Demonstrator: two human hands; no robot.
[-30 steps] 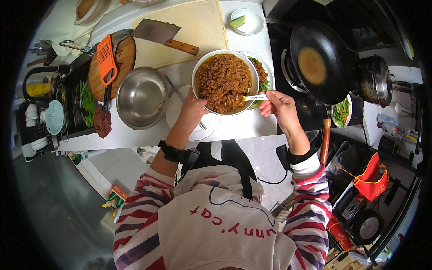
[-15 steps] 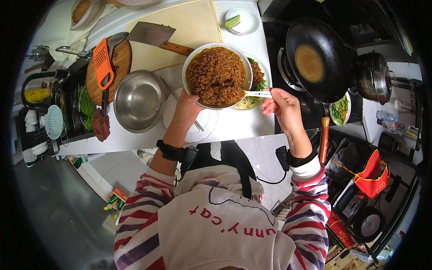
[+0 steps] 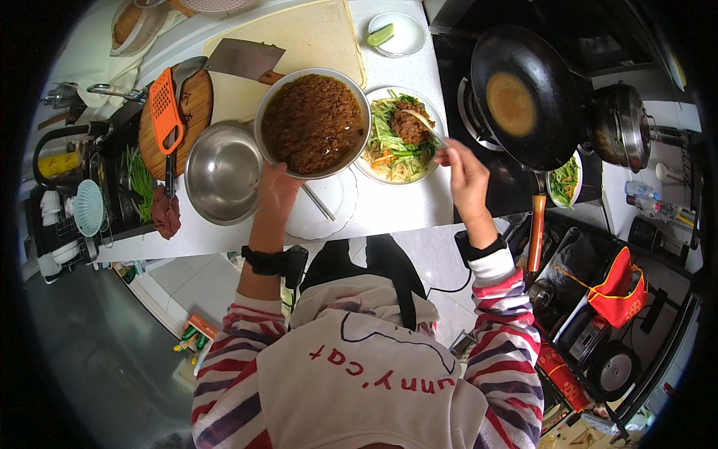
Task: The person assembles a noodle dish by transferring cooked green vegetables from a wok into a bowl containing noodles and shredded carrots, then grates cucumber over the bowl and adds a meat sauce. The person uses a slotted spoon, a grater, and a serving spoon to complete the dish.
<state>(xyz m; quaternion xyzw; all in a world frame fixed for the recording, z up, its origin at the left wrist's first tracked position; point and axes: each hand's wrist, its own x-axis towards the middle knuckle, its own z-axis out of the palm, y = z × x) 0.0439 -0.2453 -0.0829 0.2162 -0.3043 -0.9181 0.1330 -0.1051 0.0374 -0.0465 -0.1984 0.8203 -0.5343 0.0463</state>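
My left hand (image 3: 275,191) grips the near rim of a white bowl (image 3: 327,174), fingers hidden beneath it. Dark brown minced-meat sauce (image 3: 310,123) fills much of that bowl, which is held above the counter. To its right sits a white plate (image 3: 437,108) with noodles, shredded cucumber (image 3: 383,127) and a mound of meat sauce (image 3: 411,126). With my right hand (image 3: 467,179) I pinch the handle of a spoon (image 3: 420,118), whose head is at the mound on the plate.
Left of the bowl stand a steel basin (image 3: 224,168) and a cleaver (image 3: 243,58) on a cutting board (image 3: 321,37). Chopsticks (image 3: 319,203) lie across a white plate (image 3: 303,224). At right, a wok (image 3: 550,75) holding brown liquid sits on the stove; its handle (image 3: 537,232) points towards me.
The sauce bowl has moved left, uncovering the noodle plate. My right hand has brought the spoon out of the bowl and over to the mound on the plate.
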